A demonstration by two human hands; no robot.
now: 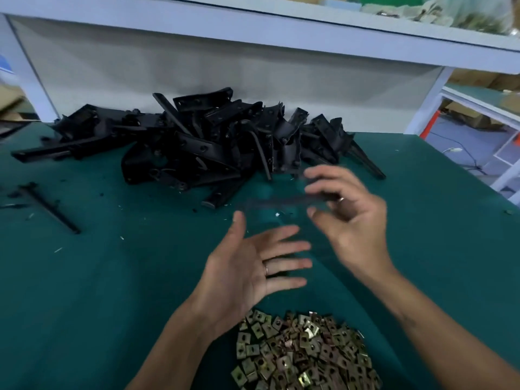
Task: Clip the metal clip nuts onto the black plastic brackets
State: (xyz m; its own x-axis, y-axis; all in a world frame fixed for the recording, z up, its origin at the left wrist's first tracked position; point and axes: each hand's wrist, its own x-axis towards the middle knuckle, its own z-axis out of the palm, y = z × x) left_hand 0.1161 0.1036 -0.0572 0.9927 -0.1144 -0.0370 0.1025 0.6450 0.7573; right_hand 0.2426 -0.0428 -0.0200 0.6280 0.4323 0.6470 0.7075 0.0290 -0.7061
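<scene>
Head view: a green-covered bench (84, 277) carries a heap of black plastic brackets (197, 142) at its far side, against a pale back panel (197, 66) under a white shelf (253, 21). At the near edge lies a pile of brass-coloured metal clip nuts (304, 353), just below the wrists.

The left hand (253, 266) is held palm up above the bench between the two piles, fingers straight and spread, thumb pointing away; its grip is wide and it holds nothing. A ring sits on one finger.

The right hand (346, 218) is raised beside it, to the right and slightly farther out, fingers loosely curved. A dark, badly smeared streak, apparently one bracket (284, 199), stretches leftward from its fingertips (312, 190). The blur is too strong to tell whether the grip pinches it or is merely near it, so the state of this grip cannot be told.

The streak lies above and beyond the left palm, apart from it, and near the front edge of the bracket heap.

A single black strip (50, 206) lies apart at the bench's left, among small scraps.
</scene>
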